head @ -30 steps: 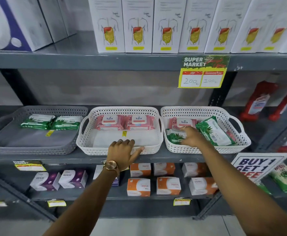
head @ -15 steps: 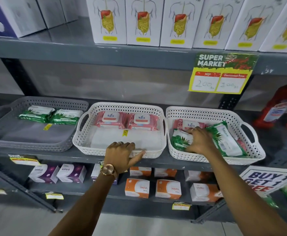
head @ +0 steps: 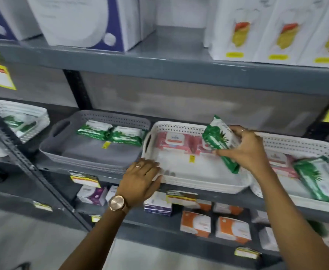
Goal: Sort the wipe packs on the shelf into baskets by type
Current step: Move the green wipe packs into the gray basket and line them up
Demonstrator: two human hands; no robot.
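My right hand grips a green wipe pack, tilted in the air above the middle white basket. That basket holds pink wipe packs along its back wall. My left hand rests on its front left rim. The grey basket to the left holds two green packs. The right white basket contains a pink pack and a green pack.
Another white basket with green packs sits at the far left behind a metal upright. White boxes fill the shelf above. Orange, white and purple boxes line the shelf below. Price tags hang on the shelf edges.
My right hand has lifted a green pack out of the right basket and carried it left over the middle basket. The view has swung left. My left hand stays on the middle basket's rim.
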